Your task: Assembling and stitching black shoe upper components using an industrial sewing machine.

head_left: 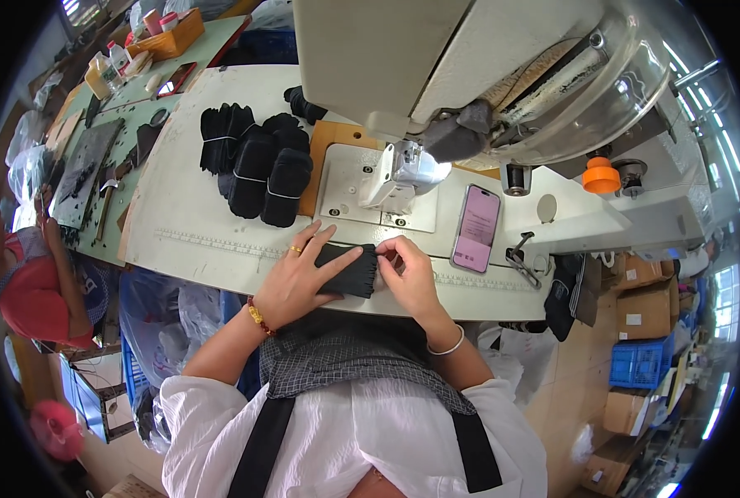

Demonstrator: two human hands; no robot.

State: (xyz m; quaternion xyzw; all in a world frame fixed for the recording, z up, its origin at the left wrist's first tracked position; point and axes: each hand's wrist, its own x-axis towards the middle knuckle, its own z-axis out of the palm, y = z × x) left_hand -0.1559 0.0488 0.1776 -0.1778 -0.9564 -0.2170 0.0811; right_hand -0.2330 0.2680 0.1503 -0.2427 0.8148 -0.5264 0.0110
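Observation:
A stack of black fabric pieces (352,272) lies at the front edge of the white sewing table (196,191). My left hand (297,272) rests flat over its left part, fingers spread, thumb along the near side. At the stack's right end, my right hand (405,270) has thumb and fingertips pinched together on the edge of the pieces. Just beyond the stack stands the head of a sewing machine (399,178) over its metal plate (337,187). Several tied bundles of black fabric (250,178) lie to the far left of my hands.
A phone (476,228) with a lit pink screen lies right of the machine. Scissors (521,259) and dark cloth (562,290) are at the table's right edge. A ruler strip (216,242) runs along the front. At left, a person in red (42,278) sits by a green table (150,104).

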